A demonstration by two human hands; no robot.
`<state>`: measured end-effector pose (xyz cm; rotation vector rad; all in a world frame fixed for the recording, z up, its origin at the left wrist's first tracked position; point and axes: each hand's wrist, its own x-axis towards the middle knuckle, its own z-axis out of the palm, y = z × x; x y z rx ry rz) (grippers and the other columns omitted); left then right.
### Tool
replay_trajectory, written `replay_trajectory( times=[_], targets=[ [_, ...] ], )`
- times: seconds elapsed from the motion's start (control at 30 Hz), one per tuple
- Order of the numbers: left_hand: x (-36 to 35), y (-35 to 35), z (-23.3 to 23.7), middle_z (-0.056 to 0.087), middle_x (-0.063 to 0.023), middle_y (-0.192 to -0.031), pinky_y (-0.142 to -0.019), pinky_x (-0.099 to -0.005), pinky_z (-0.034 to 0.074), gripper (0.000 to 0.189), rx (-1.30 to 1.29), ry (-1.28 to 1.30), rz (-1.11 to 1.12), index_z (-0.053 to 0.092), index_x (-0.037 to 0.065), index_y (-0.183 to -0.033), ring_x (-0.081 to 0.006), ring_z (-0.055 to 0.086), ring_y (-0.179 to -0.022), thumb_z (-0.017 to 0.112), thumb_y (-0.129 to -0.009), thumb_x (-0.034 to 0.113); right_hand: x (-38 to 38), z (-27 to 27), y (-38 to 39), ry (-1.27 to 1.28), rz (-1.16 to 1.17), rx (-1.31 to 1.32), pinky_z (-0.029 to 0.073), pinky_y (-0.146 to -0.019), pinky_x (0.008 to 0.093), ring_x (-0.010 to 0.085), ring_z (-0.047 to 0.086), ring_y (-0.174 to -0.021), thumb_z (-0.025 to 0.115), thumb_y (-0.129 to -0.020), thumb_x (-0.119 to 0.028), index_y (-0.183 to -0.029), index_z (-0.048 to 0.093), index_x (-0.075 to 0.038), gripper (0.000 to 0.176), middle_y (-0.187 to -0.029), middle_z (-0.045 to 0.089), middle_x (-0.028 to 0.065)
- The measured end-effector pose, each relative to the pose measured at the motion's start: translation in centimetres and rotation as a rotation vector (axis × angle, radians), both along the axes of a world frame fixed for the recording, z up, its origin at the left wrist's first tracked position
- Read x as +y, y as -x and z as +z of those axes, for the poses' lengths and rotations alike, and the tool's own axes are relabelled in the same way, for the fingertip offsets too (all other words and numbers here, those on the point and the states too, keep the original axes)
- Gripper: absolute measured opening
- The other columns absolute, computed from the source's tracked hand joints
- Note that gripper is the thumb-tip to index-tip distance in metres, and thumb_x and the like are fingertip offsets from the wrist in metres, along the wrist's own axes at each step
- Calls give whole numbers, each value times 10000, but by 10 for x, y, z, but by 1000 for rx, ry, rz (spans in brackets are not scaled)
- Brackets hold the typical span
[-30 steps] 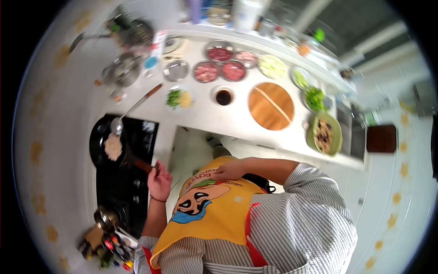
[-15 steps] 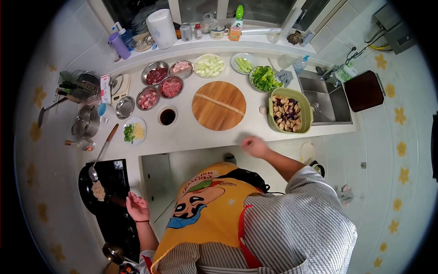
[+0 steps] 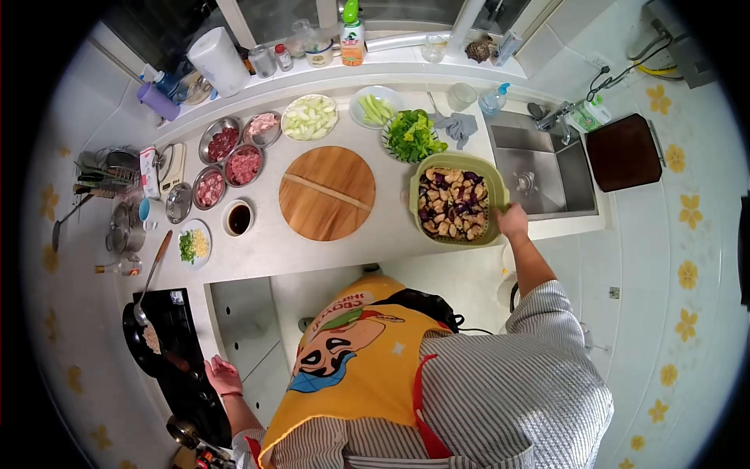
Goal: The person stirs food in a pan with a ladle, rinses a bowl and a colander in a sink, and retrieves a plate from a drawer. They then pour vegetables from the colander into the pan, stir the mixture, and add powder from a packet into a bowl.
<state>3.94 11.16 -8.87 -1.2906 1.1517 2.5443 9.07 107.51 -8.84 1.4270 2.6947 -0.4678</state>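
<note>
Green basin is gripped at one end by right hand, fingers closed; likely grasp step, level support needed; left hand half-open, nothing visibly held.

Basin left of sink

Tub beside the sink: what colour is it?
The tub is a muted yellowish green, best seen in the head view.
</note>
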Motion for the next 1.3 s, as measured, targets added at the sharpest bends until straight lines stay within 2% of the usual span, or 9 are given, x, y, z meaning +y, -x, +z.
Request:
replay_trajectory(
  times=[0.2,0.33,0.6,0.73,0.93,1.0,1.13,1.2,1.3],
  targets=[
    [64,-20,-7,740,68,-972,-646,-245,511,341,-135,39,-78,662,193,-1054,-94,647,-736,683,-947,515,-18,45,15,132,-2,125,548,-895,487,447,692,-988,726,-820,-290,-996,738,7,345,-958,724,278],
    [87,-28,-24,704,80,-950,-655,-296,479,324,-182,55,-323,663,215,-1102,-111,616,-745,686,-941,496,-13,47,15,209,-62,153,554,-892,463,421,704,-992,712,-797,-273,-1016,743,0,352,-979,734,262],
    [118,-40,-64,675,36,-1093,-700,-312,463,421,-467,138,-606,606,194,-1272,-132,586,-838,713,-925,406,-17,3,-19,581,-53,376,534,-687,369,215,677,-717,695,-829,-149,-1006,752,2,240,-815,736,115],
    [139,-43,-51,691,10,-1145,-741,-314,475,425,-620,448,-858,627,152,-1291,-132,607,-884,694,-921,351,-42,23,-7,685,-13,406,490,-621,325,140,597,-663,688,-841,-99,-1055,756,-22,237,-797,693,42],
    [158,-18,-53,710,-102,-1147,-806,-334,542,597,-447,697,-1080,592,-1,-1392,-219,675,-920,713,-913,335,-127,53,41,902,94,440,465,-634,275,101,586,-706,659,-882,-53,-1038,746,4,188,-830,686,11],
    [166,-5,-72,721,-96,-1076,-822,-317,546,506,-270,766,-1067,645,3,-1313,-197,672,-879,706,-931,329,-147,66,59,944,106,411,473,-651,275,101,595,-721,654,-886,-50,-1037,744,4,184,-839,691,14],
    [217,39,-49,728,-77,-976,-807,-308,543,383,-51,708,-1031,706,11,-1183,-162,660,-849,695,-952,317,-157,67,72,963,175,450,482,-663,276,105,605,-730,656,-894,-53,-1038,745,7,179,-845,696,13],
    [243,57,-32,720,-54,-895,-801,-291,536,297,3,785,-1145,729,12,-1032,-134,648,-834,702,-958,298,-151,63,68,894,183,394,485,-663,275,106,612,-734,663,-887,-49,-1027,745,12,173,-841,697,12],
    [285,80,-22,718,-17,-889,-782,-283,530,255,49,784,-1282,734,34,-1039,-124,636,-814,724,-941,269,-120,42,43,826,83,371,483,-659,273,100,612,-729,672,-876,-42,-1018,748,7,168,-831,694,3]
  ],
)
